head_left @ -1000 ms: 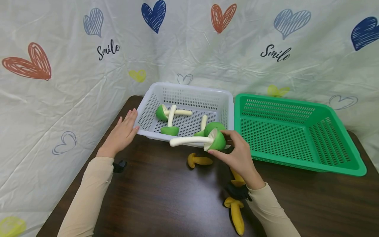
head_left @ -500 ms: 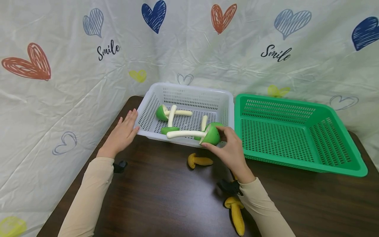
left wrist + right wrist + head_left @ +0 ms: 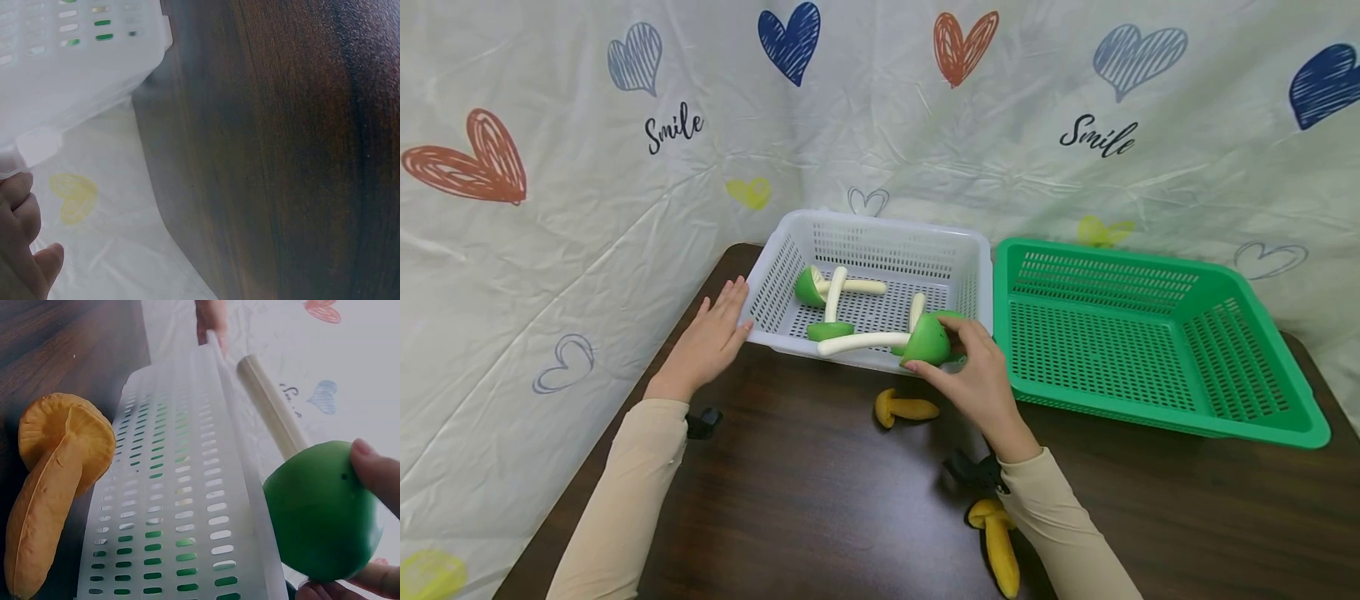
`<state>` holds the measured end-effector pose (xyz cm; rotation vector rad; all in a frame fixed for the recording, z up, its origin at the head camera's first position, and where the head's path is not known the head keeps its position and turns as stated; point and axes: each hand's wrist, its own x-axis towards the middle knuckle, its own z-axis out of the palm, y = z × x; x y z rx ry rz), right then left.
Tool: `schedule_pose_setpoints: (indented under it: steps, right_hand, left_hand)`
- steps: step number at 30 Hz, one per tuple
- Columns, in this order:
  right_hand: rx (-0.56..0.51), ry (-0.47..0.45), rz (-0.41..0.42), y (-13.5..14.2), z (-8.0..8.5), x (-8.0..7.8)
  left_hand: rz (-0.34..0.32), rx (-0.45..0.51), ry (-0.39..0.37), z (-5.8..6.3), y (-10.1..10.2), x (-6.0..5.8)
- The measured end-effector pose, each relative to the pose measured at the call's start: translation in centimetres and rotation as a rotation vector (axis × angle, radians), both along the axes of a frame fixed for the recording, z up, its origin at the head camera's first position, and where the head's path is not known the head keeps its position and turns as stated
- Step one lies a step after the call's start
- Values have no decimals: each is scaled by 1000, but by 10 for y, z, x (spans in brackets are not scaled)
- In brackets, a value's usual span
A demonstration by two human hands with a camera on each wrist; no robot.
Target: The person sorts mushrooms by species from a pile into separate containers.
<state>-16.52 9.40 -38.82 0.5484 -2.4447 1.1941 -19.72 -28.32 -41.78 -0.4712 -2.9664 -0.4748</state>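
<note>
My right hand point(image 3: 973, 379) pinches a toy mushroom point(image 3: 928, 342) by its green cap, its white stem lying level toward the left. The mushroom overlaps the front rim of the white basket point(image 3: 790, 342) in the head view. From the right wrist view, the green cap point(image 3: 322, 509) sits between thumb and fingers beside the basket's rim. My left hand point(image 3: 703, 337) rests straight-fingered against the basket's left side. Inside lie several more green-capped mushrooms, one cap point(image 3: 809, 287) at the left and another point(image 3: 831, 332) near the front; the held one partly hides those on the right.
A green basket point(image 3: 1150, 417) stands right of the white one. On the dark table point(image 3: 805, 500) lie a yellow mushroom point(image 3: 904, 408) before the white basket and another point(image 3: 1000, 550) by the right forearm. A heart-printed sheet point(image 3: 880, 125) hangs behind.
The right hand has carried the green-capped mushroom left and slightly away from me, over the white basket's front rim, tilting its cap. The left hand stays put.
</note>
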Motion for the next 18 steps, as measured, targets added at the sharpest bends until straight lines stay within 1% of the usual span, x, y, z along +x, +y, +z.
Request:
schedule_pose_setpoints:
  steps: [8, 18]
  right_hand:
    - [-13, -3, 12, 1, 0, -1]
    - [-10, -11, 3, 3, 1, -2]
  left_hand:
    - [5, -4, 2, 1, 1, -1]
    - [3, -4, 5, -1, 0, -1]
